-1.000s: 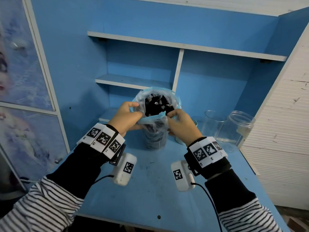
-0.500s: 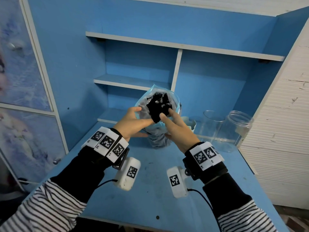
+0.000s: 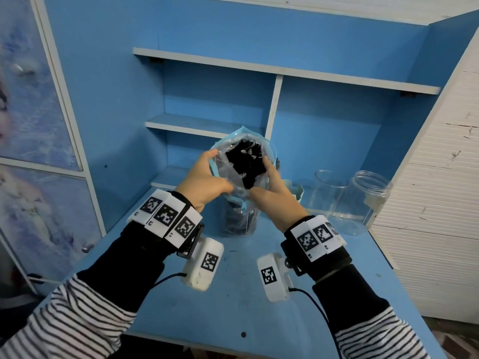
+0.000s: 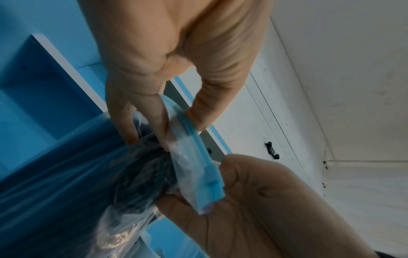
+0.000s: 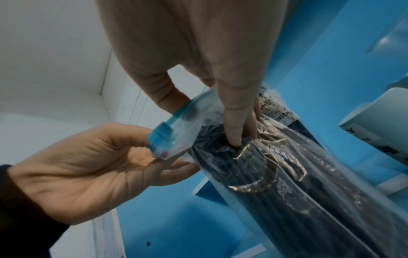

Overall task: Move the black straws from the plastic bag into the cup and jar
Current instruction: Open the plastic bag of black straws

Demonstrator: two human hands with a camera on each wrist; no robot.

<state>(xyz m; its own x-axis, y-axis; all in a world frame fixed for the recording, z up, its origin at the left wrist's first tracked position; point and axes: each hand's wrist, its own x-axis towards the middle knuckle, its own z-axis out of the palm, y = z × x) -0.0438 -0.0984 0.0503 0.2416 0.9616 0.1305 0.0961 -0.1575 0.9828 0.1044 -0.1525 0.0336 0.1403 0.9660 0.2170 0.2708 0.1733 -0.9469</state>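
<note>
Plastic bag stands upright near the middle of the blue worktop, toward its back edge, mouth open w/ blue zip strip round the top. Black straws packed inside, ends showing at the mouth; in the right wrist view they run as a dark bundle down the bag's length.

Left hand pinches the bag's rim on the left side; left wrist view shows fingers and thumb either side of the zip strip, fingertips just inside the mouth. Right hand has its fingers reaching into the mouth from the right side, thumb outside against the film; right wrist view shows one fingertip pressing on the straw ends. Can't tell if it actually grips any straws.

Cup and jar, both clear, sit side by side near the worktop's back right corner, apart from the bag. Jar is nearer the right edge.
</note>
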